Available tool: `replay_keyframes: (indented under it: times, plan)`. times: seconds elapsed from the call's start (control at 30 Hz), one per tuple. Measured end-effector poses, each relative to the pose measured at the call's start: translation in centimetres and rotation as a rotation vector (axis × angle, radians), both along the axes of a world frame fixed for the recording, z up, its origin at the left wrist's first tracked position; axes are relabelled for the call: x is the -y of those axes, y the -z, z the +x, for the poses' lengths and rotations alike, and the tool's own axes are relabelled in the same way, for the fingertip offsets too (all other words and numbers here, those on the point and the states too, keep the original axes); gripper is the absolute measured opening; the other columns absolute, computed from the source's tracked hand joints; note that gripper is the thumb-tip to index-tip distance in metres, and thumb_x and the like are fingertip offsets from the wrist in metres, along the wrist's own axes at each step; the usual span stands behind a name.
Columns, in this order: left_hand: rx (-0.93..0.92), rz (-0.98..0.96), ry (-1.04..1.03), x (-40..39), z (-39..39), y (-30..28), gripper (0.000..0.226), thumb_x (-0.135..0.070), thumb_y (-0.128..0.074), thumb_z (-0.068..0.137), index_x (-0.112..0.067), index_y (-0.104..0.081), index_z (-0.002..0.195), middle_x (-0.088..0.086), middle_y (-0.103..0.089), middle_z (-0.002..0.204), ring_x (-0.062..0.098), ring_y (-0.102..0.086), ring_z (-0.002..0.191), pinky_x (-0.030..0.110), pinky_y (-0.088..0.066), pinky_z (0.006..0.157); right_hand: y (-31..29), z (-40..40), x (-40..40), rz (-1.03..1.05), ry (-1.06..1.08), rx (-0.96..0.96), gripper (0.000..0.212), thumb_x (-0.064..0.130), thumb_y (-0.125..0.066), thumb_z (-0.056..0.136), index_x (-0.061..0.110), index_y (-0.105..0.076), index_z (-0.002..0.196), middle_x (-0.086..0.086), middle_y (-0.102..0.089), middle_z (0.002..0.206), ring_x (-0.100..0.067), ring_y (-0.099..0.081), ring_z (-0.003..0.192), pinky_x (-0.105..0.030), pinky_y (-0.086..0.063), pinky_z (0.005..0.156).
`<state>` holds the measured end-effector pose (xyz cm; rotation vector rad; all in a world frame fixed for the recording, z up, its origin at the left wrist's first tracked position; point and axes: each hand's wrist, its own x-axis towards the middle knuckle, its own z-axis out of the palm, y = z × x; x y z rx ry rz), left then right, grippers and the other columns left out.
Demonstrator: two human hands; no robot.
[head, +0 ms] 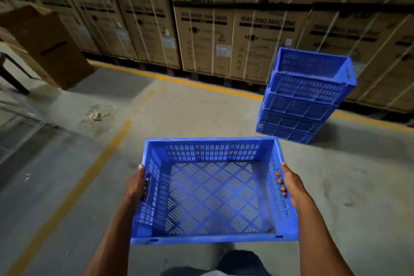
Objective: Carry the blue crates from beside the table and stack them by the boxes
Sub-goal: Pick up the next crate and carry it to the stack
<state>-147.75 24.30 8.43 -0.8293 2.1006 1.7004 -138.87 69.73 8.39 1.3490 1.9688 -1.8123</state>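
Both forearms were bare, with no sleeves, gloves, watch or rings showing on the left hand [136, 184] or the right hand [291, 184]. At the bottom centre of the frame, dark trousers [242, 262] appeared, with a pale grey patch of clothing [208, 273] at the very lower edge.

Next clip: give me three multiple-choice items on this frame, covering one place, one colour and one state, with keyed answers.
1. Where is the crate stack?
A. before the cardboard boxes
B. on a table
C. behind the person

2. What colour are the floor lines?
A. white
B. yellow
C. red

3. What state is the held crate in?
A. full
B. lidded
C. empty

Answers: 1 A, it stands on the floor against the box wall. 2 B, the paint is yellow. 3 C, its slotted bottom shows bare, with the left hand and right hand gripping its sides.
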Motion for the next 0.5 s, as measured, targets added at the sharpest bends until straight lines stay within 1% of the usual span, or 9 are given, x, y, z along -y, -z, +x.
replay_keyframes:
  times: [0.17, 0.27, 0.4, 0.5]
  plan:
    - [0.02, 0.032, -0.044, -1.4, -10.1, -0.4, 0.061, -0.071, -0.037, 0.092, -0.016, -0.062, 0.089, 0.002, -0.041, 0.065, 0.015, -0.028, 0.048, 0.023, -0.024, 0.049, -1.1, -11.2, -1.7, 0.018, -0.018, -0.003, 0.053, 0.057, -0.04, 0.098, 0.009, -0.062, 0.096, -0.003, -0.045, 0.067, -0.018, -0.032, 0.051, -0.029, -0.028, 0.048]
    - [0.025, 0.035, -0.035, -1.8, -16.9, 0.5, 0.064, -0.072, -0.036, 0.092, -0.014, -0.064, 0.092, 0.002, -0.041, 0.065, 0.015, -0.029, 0.049, 0.024, -0.025, 0.049, -1.0, -17.8, -2.3, 0.019, -0.003, -0.006, 0.053, 0.056, -0.04, 0.099, 0.008, -0.062, 0.097, -0.003, -0.045, 0.068, -0.018, -0.032, 0.051, -0.029, -0.028, 0.048]
    - [0.003, -0.002, -0.004, -2.5, -27.7, 1.7, 0.065, -0.067, -0.036, 0.094, -0.009, -0.065, 0.095, 0.006, -0.044, 0.066, 0.016, -0.033, 0.049, 0.023, -0.028, 0.05, -0.4, -26.8, -2.3, 0.016, 0.02, 0.0, 0.051, 0.055, -0.039, 0.1, 0.009, -0.061, 0.093, -0.004, -0.044, 0.068, -0.018, -0.031, 0.053, -0.029, -0.027, 0.049]
    - [-0.017, -0.065, 0.059, -2.6, -36.0, 1.9, 0.071, -0.066, -0.034, 0.096, -0.005, -0.068, 0.103, 0.008, -0.05, 0.064, 0.019, -0.037, 0.046, 0.023, -0.031, 0.048, 0.0, -33.0, -2.1, 0.007, 0.067, 0.019, 0.048, 0.053, -0.039, 0.101, 0.011, -0.06, 0.09, -0.004, -0.043, 0.068, -0.019, -0.029, 0.053, -0.029, -0.025, 0.05]
